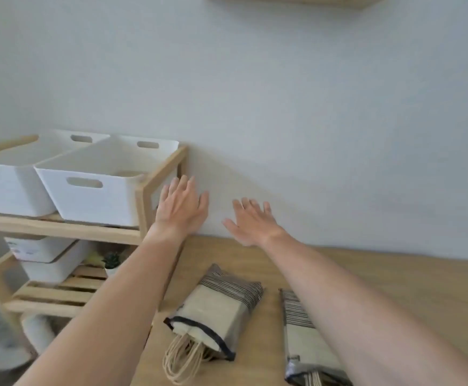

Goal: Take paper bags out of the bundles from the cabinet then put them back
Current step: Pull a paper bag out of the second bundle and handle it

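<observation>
Tabletop [394, 285] holds two bundles [218, 305], well behind spread, empty fingers [188, 188].

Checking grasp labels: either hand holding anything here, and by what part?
Nothing is held. Left hand and right hand are open, fingers spread, above the table; both bundles lie untouched.

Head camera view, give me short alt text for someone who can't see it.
Two empty open hands, left hand and right hand, reach out above a wooden table where two bundles of paper bags lie flat. A wooden shelf with white bins stands left.
</observation>
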`<control>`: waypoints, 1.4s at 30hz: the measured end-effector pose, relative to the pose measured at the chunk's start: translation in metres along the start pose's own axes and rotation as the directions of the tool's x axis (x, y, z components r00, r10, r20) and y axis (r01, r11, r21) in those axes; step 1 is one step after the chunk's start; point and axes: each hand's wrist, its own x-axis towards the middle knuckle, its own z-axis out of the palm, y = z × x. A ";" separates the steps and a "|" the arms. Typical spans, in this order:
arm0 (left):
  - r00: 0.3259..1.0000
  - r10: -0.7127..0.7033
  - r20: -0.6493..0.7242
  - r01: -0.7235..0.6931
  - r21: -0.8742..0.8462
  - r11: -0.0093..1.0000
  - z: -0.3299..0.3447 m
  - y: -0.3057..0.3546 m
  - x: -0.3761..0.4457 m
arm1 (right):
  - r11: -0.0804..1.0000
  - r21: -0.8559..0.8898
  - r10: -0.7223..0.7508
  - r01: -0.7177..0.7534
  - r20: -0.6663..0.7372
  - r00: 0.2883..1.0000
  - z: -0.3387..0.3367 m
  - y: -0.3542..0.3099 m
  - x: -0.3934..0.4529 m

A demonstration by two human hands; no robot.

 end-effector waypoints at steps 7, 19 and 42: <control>0.975 0.076 0.209 -0.049 -0.130 0.990 0.112 0.107 -0.133 | 0.969 -0.005 0.247 -0.249 0.130 0.960 0.096 0.110 -0.157; 0.772 0.363 0.522 -0.353 -0.123 0.928 0.231 0.194 -0.318 | 0.880 0.054 0.446 -0.471 0.240 0.862 0.204 0.170 -0.327; 0.814 0.358 0.457 -0.368 -0.071 0.927 0.225 0.173 -0.341 | 0.916 0.113 0.378 -0.386 0.083 0.922 0.220 0.172 -0.335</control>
